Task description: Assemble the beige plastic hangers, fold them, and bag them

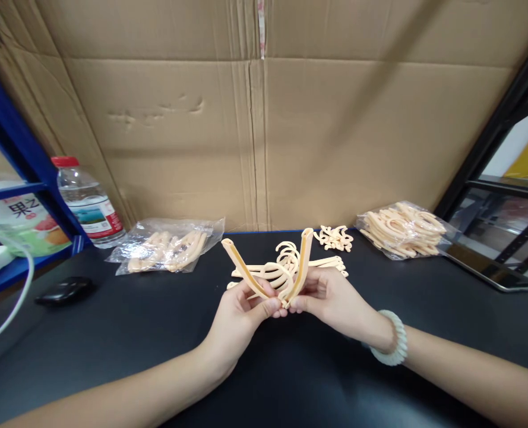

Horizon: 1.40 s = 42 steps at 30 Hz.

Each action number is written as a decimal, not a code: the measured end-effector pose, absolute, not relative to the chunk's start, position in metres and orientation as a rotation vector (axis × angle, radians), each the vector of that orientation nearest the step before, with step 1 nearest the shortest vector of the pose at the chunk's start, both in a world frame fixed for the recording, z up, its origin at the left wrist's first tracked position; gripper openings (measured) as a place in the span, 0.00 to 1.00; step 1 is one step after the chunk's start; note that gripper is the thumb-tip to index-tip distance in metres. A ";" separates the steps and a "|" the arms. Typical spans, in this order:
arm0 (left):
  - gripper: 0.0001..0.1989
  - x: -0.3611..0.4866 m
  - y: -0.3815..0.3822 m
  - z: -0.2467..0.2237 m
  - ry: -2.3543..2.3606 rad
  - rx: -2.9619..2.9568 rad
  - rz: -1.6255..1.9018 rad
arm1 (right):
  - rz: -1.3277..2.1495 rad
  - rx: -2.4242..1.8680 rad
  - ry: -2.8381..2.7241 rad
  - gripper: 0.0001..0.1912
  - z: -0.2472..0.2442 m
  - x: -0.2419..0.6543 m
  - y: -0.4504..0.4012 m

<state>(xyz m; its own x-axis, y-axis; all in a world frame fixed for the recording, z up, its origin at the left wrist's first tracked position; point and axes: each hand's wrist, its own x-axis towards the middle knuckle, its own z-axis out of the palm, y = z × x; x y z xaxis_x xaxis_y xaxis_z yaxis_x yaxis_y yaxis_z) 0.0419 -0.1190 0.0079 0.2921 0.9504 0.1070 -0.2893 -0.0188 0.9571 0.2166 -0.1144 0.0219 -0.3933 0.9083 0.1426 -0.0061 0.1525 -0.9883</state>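
Both hands meet in front of me around a beige plastic folding hanger (305, 257), its two grooved arms rising in a V. My left hand (234, 318) pinches the base of the left arm between thumb and fingers. The right arm's base is gripped by my right hand (337, 300), which wears a pale bracelet at the wrist. The fingertips come together at the joint and partly hide it. A curved hook piece shows between the arms. Just behind the hands lie loose beige hanger parts (332, 263), including arms and curved hooks.
Small beige pieces (335, 239) are heaped behind. Clear bags of beige parts lie left (170, 246) and right (401, 229). A water bottle (89, 205) and a black mouse (65, 291) are on the left, a phone (489, 267) on the right. Cardboard (179, 119) walls the back.
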 end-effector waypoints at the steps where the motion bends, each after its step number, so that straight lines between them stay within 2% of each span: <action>1: 0.11 0.042 -0.119 0.008 0.757 1.178 1.156 | 1.352 -0.890 -1.577 0.07 0.021 0.215 -0.115; 10: 0.12 0.043 -0.118 0.008 0.828 1.158 1.170 | 1.339 -0.957 -1.537 0.10 0.023 0.213 -0.113; 16: 0.11 0.035 -0.113 0.021 0.857 1.106 1.181 | 1.401 -0.924 -1.423 0.10 0.048 0.261 -0.086; 18: 0.10 0.029 -0.107 0.025 0.845 1.071 1.160 | 1.430 -0.959 -1.636 0.11 0.058 0.286 -0.074; 22: 0.09 0.013 -0.088 0.033 0.870 1.130 0.955 | 1.247 -1.113 -2.118 0.13 0.065 0.325 -0.059; 25: 0.09 0.002 -0.074 0.038 0.898 1.420 0.731 | 1.136 -1.199 -2.332 0.14 0.060 0.334 -0.057; 29: 0.05 -0.008 -0.068 0.045 0.977 2.175 0.463 | 1.110 -1.168 -2.478 0.13 0.052 0.331 -0.059; 33: 0.04 -0.010 -0.075 0.051 0.841 2.746 0.334 | 0.871 -1.164 -2.554 0.10 0.051 0.322 -0.061; 37: 0.06 -0.006 -0.084 0.052 0.726 3.014 0.247 | 0.670 -1.151 -2.617 0.08 0.051 0.316 -0.064; 42: 0.08 -0.004 -0.087 0.052 0.716 3.165 0.239 | 0.596 -1.128 -2.661 0.07 0.049 0.315 -0.062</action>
